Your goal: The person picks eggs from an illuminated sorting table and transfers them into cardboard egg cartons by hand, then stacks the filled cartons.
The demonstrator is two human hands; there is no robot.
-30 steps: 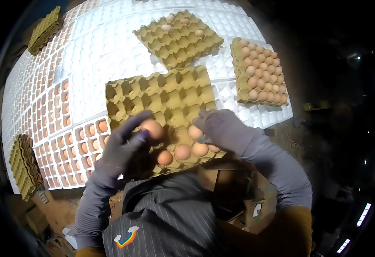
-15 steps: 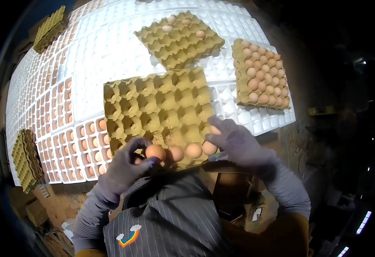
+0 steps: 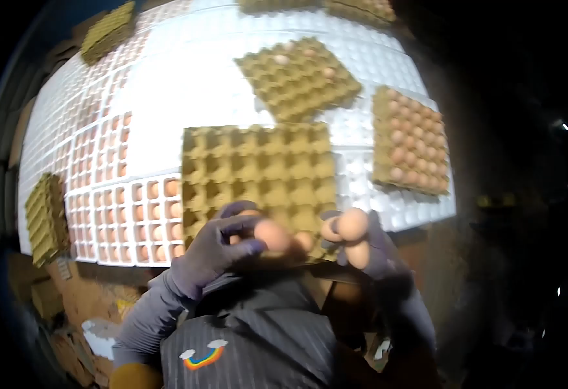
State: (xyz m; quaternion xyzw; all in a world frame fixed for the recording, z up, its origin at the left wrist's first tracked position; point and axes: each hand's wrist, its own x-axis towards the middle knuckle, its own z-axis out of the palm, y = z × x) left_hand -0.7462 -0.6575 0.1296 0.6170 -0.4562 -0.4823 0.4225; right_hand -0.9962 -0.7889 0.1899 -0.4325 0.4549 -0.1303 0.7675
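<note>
My left hand (image 3: 216,247), in a grey glove, is closed around a brown egg (image 3: 272,235), blurred by motion. Part of another egg shows behind its fingers. My right hand (image 3: 381,249), gloved too, is turned up and grips several brown eggs (image 3: 353,224) bunched at its fingers. Both hands are over the near edge of a yellowish pulp egg tray (image 3: 258,165). Between them a single egg (image 3: 303,242) sits in the tray's near row; my left hand hides part of that row. The tray's far cups hold no eggs.
Beyond lies another pulp tray (image 3: 297,84) with a few eggs. A full tray of eggs (image 3: 419,142) stands at the right. White trays (image 3: 157,223) with eggs cover the left side. Stacked pulp trays (image 3: 47,220) stand at the left edge.
My right hand has turned palm up and now holds several eggs, lifted from the tray's near row. My left hand has moved right with its egg. The whole view has shifted.
</note>
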